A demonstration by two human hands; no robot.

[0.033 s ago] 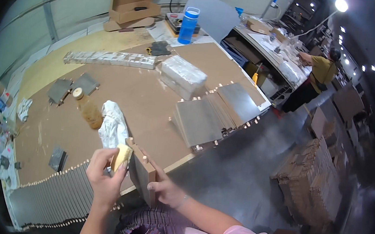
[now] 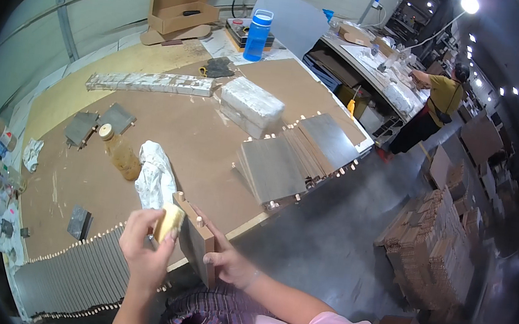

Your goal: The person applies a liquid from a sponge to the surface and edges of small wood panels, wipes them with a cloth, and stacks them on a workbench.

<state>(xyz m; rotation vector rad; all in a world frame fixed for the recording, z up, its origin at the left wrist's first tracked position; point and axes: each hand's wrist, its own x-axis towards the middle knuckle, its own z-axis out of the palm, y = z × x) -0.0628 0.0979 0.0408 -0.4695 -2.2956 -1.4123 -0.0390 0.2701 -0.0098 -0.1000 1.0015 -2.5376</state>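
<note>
- Held in the left hand (image 2: 147,244): a yellow sponge (image 2: 169,223), pinched between thumb and curled fingers (image 2: 146,218), parted only by the thickness of the sponge.
- Gripped in the right hand (image 2: 232,266): a grey-faced panel (image 2: 198,246), standing nearly upright on edge, with thumb pressed on the near side and fingers reaching along the far side; clamped firmly, though partly hidden behind the wood.
- Set with pale wooden pegs (image 2: 200,221) along the upper edge of that panel, close to the right fingertips.
- Poised just beside the grey face, sponge in front; hard to tell whether touching or slightly apart.
- Held up at the near edge of the desk (image 2: 211,185), in front of the striped apron (image 2: 218,312).
- Lying just beyond the left hand: a crumpled white cloth (image 2: 155,175), next to a tilted-looking bottle of amber liquid (image 2: 121,158).
- Lined up along the near left edge: a long row of pegged grey panels (image 2: 74,272).
- Leaning together at the right edge: a stack of similar panels (image 2: 274,170), near a white wrapped block (image 2: 251,106).
- Placed farther back: dark gloves (image 2: 219,68), a blue water bottle (image 2: 257,39) and an open cardboard box (image 2: 184,7).
</note>
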